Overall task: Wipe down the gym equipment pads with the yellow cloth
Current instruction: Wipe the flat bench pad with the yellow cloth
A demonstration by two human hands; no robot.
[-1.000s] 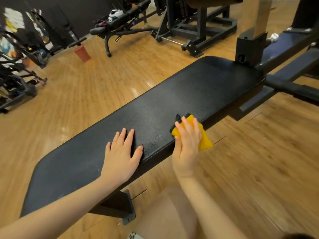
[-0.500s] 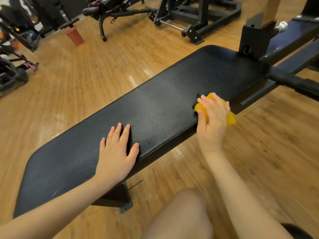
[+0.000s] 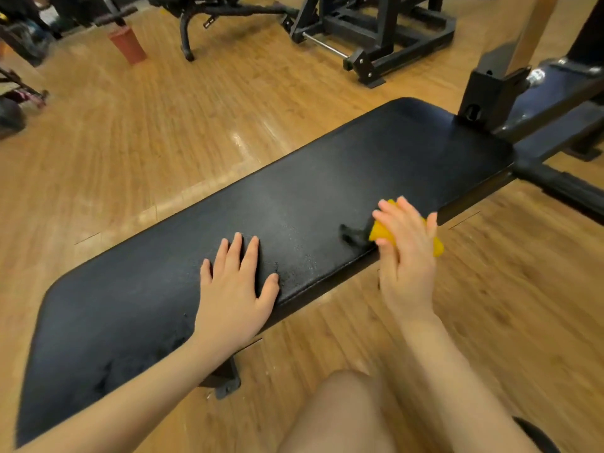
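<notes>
A long black bench pad runs diagonally across the view, with damp speckles near its middle. My left hand lies flat on the pad near its front edge, fingers straight and spread. My right hand presses a bunched yellow cloth against the pad's near edge, right of the left hand, with its fingers stretched over the cloth. Most of the cloth is hidden under that hand; a yellow corner shows on each side of it.
The bench's black steel frame and a crossbar stand at the right end. More black gym machines and a reddish cup stand on the wooden floor behind. My bare knee is below the pad.
My right hand has slid the yellow cloth to the right along the pad's near edge, most of it in the first half second. The left hand stays flat in place.
</notes>
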